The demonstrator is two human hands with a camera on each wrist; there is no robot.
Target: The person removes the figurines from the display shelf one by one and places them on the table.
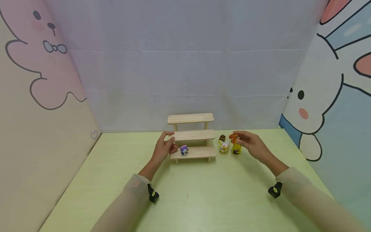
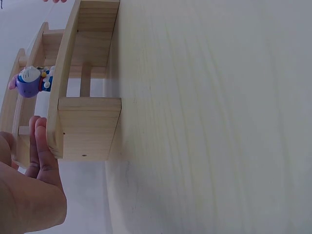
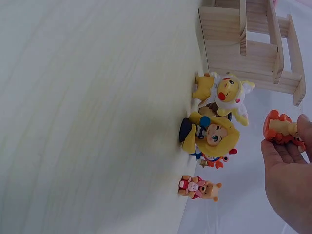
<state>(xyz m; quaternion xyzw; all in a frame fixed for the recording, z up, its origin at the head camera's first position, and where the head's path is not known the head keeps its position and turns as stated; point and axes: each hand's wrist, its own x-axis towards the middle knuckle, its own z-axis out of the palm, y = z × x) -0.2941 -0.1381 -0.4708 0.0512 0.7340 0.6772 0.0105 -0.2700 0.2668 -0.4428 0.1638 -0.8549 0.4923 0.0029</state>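
A three-tier wooden display shelf point(image 1: 200, 134) stands on the table near the back wall. My left hand point(image 1: 163, 147) holds its left end, thumb and forefinger at the middle tier and other fingers point(image 2: 44, 151) against the lowest one. On the left part of the lowest tier stands a small purple-hatted figurine point(image 1: 184, 150). To the right of the shelf, my right hand point(image 1: 254, 146) pinches an orange figurine point(image 3: 279, 127) between thumb and fingers, raised above the table. Just below it are a figurine with long yellow hair point(image 3: 224, 139) and a white-and-yellow figurine point(image 3: 231, 92).
A small bear figurine in red point(image 3: 202, 189) stands beside the group, and a brown-topped figurine point(image 1: 222, 138) shows behind the white-and-yellow one. Another figurine is partly hidden behind the yellow-haired one. A pale cloth wall point(image 1: 185, 74) rises behind the table point(image 1: 185, 196).
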